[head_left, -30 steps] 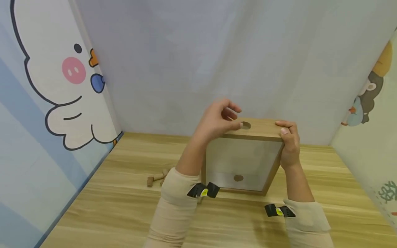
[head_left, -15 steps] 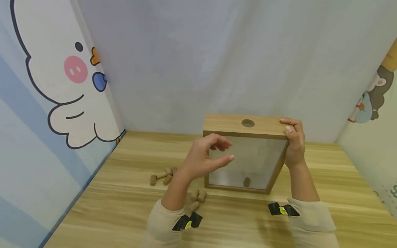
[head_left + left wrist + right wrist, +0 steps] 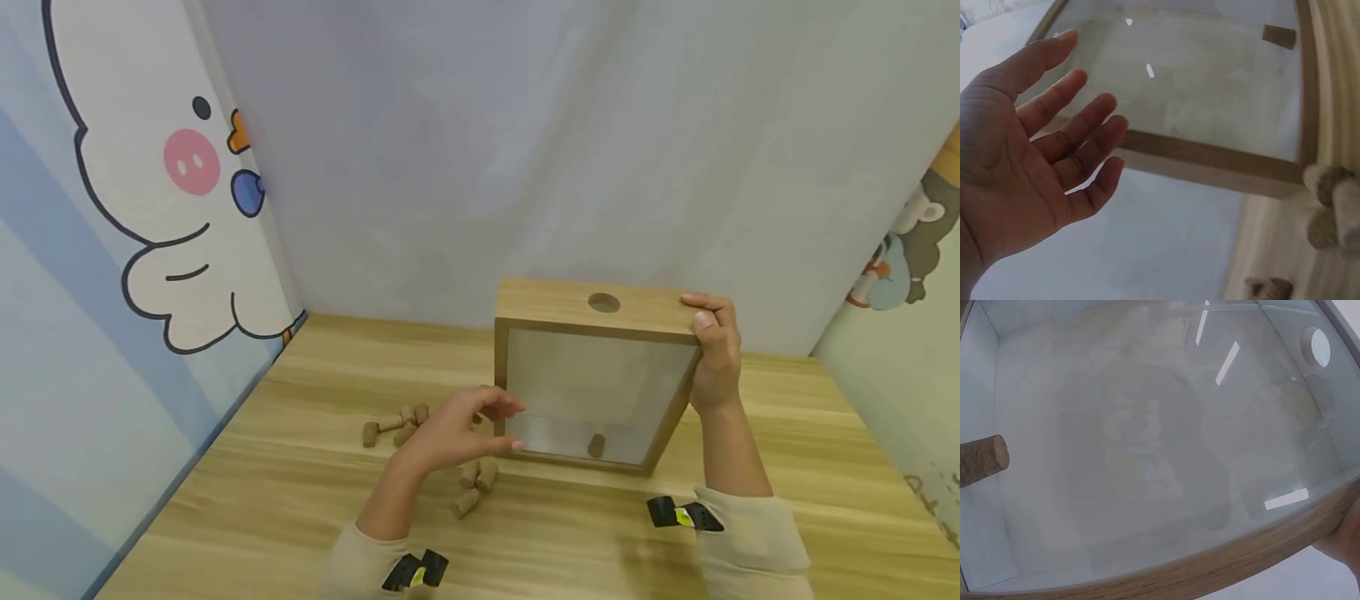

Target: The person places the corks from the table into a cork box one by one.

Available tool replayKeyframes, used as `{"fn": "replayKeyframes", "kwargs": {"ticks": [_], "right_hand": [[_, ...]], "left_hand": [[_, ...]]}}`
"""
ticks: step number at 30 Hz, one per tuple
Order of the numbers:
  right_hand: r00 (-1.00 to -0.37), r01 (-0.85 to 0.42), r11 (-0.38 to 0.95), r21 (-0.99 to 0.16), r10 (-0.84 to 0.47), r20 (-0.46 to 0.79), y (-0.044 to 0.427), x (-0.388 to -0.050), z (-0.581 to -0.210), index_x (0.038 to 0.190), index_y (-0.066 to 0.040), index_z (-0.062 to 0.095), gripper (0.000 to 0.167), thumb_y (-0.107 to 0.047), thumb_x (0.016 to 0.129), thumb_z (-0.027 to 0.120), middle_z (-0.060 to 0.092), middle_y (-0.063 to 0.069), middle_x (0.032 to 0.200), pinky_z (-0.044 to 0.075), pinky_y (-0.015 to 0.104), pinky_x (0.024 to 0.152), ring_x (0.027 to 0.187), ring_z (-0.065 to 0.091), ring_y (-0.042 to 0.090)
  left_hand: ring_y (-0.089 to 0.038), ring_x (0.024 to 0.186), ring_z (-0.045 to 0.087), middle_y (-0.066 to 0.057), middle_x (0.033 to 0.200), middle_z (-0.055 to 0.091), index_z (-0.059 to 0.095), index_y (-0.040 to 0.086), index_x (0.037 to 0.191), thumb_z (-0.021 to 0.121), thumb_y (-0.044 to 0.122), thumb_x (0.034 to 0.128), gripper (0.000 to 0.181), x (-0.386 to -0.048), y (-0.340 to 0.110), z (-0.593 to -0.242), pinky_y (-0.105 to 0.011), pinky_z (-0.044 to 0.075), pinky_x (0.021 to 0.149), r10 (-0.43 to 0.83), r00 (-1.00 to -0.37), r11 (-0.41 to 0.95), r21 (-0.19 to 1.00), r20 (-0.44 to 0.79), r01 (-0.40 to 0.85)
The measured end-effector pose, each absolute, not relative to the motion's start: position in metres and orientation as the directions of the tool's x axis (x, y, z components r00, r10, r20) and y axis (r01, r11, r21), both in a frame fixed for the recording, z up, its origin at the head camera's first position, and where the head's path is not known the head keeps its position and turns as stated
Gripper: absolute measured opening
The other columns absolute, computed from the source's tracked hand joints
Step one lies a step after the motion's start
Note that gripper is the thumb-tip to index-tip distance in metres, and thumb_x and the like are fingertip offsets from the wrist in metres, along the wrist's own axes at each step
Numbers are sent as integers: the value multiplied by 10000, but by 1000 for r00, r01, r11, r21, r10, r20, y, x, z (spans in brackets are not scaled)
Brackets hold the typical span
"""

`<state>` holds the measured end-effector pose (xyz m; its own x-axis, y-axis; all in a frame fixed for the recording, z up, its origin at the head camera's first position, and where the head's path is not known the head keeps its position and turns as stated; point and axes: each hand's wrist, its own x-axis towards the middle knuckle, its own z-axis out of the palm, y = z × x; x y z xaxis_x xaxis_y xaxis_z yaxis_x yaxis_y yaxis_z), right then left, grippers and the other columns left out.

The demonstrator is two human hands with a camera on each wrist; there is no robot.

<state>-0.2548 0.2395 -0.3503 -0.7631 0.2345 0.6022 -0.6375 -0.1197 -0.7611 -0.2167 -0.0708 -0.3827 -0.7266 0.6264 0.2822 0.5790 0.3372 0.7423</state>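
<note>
Head view: box (image 3: 596, 375) upright on the table (image 3: 570, 542), at four o'clock from mid-view, wood-framed with a clear front; round hole (image 3: 603, 302) in its top face, at the box's twelve. One cork (image 3: 596, 446) inside, on the box floor at its six o'clock, looks to stand on end. Right hand (image 3: 715, 350) grips the box's two o'clock corner, thumb on the front edge, fingers over the top. Left hand (image 3: 465, 425) between eight and nine o'clock of the box, fingers loosely curved, thumb well apart from them, nothing held; its tips overlap the frame's edge here, contact cannot be told. Near corks (image 3: 467, 502), three bunched at six o'clock of that hand; far corks (image 3: 391, 422), about five, at its nine, some touching. Pale sleeves (image 3: 753, 542) on both arms, a black strap (image 3: 705, 515) at each cuff. Grey curtain (image 3: 420, 167) at twelve, white cartoon figure (image 3: 150, 200) between nine and ten. Left wrist view: left hand at nine o'clock, palm showing, fingers spread and part bent, nothing in it; box beyond, its cork between one and two o'clock; blurred loose corks between three and four. Right wrist view: clear front fills most of it, light streaks (image 3: 1287, 499) on the pane; cork at nine o'clock, hole at two. Only a sliver of right hand at four, against the frame; grip cannot be told from here.
</note>
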Motion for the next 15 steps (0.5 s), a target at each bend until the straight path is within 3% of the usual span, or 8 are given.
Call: {"fn": "replayKeyframes", "kwargs": {"ticks": [4, 9, 15], "right_hand": [[-760, -640, -121, -759, 241, 603, 240, -255, -349, 1027, -122, 599, 258, -197, 870, 409, 441, 82, 1117, 264, 343, 792, 935, 387, 196], [-758, -643, -122, -756, 239, 606, 241, -255, -349, 1031, -122, 598, 263, -201, 868, 406, 440, 81, 1125, 265, 353, 794, 946, 389, 202], [-762, -642, -131, -756, 214, 611, 242, -256, -349, 1044, -125, 589, 266, -208, 872, 405, 434, 80, 1142, 264, 367, 800, 960, 393, 209]], "left_hand": [[-302, 1011, 539, -118, 1156, 593, 592, 15, 1170, 722, 167, 826, 397, -218, -83, -399, -448, 436, 855, 628, -758, 350, 806, 177, 478], [-356, 1024, 528, -167, 1170, 572, 568, -5, 1194, 724, 146, 816, 436, -219, -96, -416, -520, 434, 830, 615, -775, 355, 828, 142, 434], [-355, 1083, 498, -129, 1201, 555, 569, 23, 1215, 752, 145, 786, 482, -225, -110, -434, -465, 436, 868, 613, -790, 419, 843, 13, 338]]}}
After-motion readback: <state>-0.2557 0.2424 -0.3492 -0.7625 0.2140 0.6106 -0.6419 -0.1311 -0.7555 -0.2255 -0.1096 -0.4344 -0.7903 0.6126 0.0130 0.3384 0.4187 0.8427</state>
